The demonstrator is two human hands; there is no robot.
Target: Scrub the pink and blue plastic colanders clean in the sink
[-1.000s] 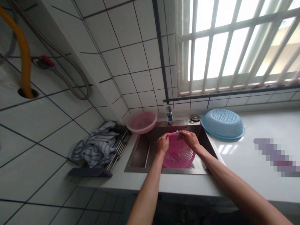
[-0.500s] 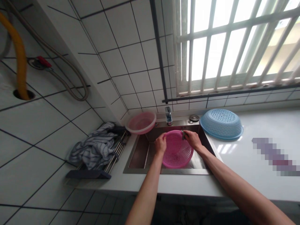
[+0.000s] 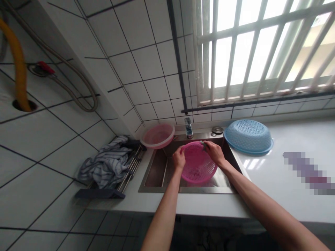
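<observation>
**Bright pink round plastic colander (image 3: 198, 170) held by its far rim within a rectangular brushed-metal sink (image 3: 209, 190)**

The colander is a vivid, even pink, slightly deeper in tone toward the middle. Its outline is round, and a smooth band runs along its edge. Rows of small holes pierce the wall, showing as a fine lattice in the lower part and up the right side, where paler light comes through the mesh. The middle reads as plainer, more solid pink, though detail there is too soft to make out fully. It sits inside the sink's outline, toward the near side; whether it touches the bottom cannot be told.

The left hand (image 3: 179, 158) pinches the rim at the upper left, its fingers closed on the plastic. The right hand (image 3: 215, 153) is at the upper right of the rim, fingertips drawn together on a small grey-green piece (image 3: 203, 143) pressed against the edge; its material is unclear.

Behind the colander stands a chrome tap (image 3: 188, 127). A pale pink round plastic basin (image 3: 159, 136) overlaps the sink's far left corner, and a light blue oval plastic basket (image 3: 248, 136), perforated all over, lies upside down on the glossy white counter (image 3: 274, 198) to the right.
</observation>
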